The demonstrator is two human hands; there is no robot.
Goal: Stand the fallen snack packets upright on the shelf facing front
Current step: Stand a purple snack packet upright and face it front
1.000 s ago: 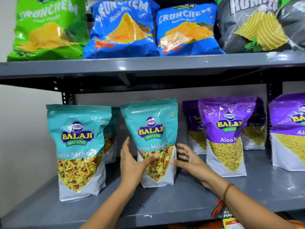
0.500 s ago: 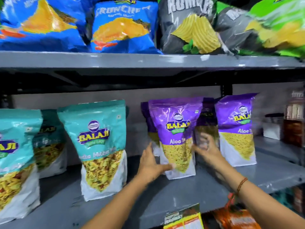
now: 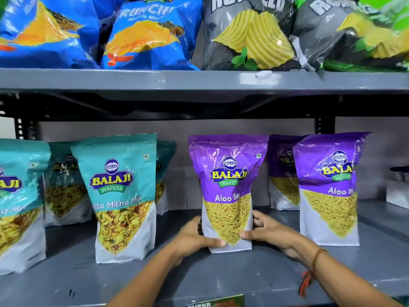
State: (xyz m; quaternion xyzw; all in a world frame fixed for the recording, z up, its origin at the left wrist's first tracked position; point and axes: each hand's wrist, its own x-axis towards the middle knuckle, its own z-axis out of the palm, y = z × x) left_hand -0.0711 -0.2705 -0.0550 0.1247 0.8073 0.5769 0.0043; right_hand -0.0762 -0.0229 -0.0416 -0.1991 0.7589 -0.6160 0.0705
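A purple Aloo Sev packet (image 3: 228, 173) stands upright, front facing me, in the middle of the grey lower shelf (image 3: 199, 271). My left hand (image 3: 194, 237) grips its lower left edge and my right hand (image 3: 267, 232) grips its lower right edge. To its left a teal Khatta Mitha Mix packet (image 3: 120, 191) stands upright, with another teal packet (image 3: 17, 202) at the frame's left edge. A second purple Aloo Sev packet (image 3: 329, 187) stands upright to the right. More teal and purple packets stand behind these rows, partly hidden.
The upper shelf (image 3: 199, 79) carries blue chip bags (image 3: 150, 34) and dark grey chip bags (image 3: 250, 34) leaning forward. A white box (image 3: 398, 193) sits at the far right of the lower shelf. A product label (image 3: 217, 302) pokes up from below the shelf edge.
My view and both hands shifted right from the teal packet to the purple Aloo Sev packet. Both hands now close on its lower sides, and it stands nearer the shelf front.
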